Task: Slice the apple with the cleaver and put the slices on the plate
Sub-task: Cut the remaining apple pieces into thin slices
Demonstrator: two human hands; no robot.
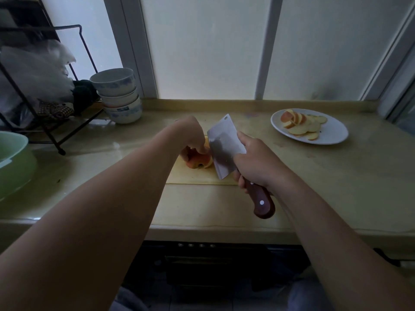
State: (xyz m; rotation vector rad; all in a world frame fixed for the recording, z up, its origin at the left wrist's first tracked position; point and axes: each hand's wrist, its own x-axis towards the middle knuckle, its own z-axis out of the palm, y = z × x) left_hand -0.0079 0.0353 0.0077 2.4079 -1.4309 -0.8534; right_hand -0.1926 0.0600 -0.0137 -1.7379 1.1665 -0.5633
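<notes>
My left grip [190, 135] is bent down over the apple [197, 161], fingers curled on its top and far side, pinning it to the board [197, 178]. What I hold is a cut piece, red skin toward me and its pale cut face turned right. My right grip [256, 162] is wrapped round the cleaver [224, 149] where blade meets handle, thumb lying on the flat of the blade. The brown riveted handle sticks out toward me. The blade stands tilted, edge down, just beside the cut face. Whether steel and fruit actually touch there I cannot tell.

The board lies on the desk [336, 176] in front of me. Well off to the right, near the back edge, sits the white plate [334, 133] with the slices [301, 124] heaped on its left half, some showing red skin.

At the back left, three bowls [119, 95] are stacked, next to a black wire rack [56, 86] holding plastic bags. A green basin [13, 162] shows at the left edge. A frosted window [206, 46] runs behind the desk.
</notes>
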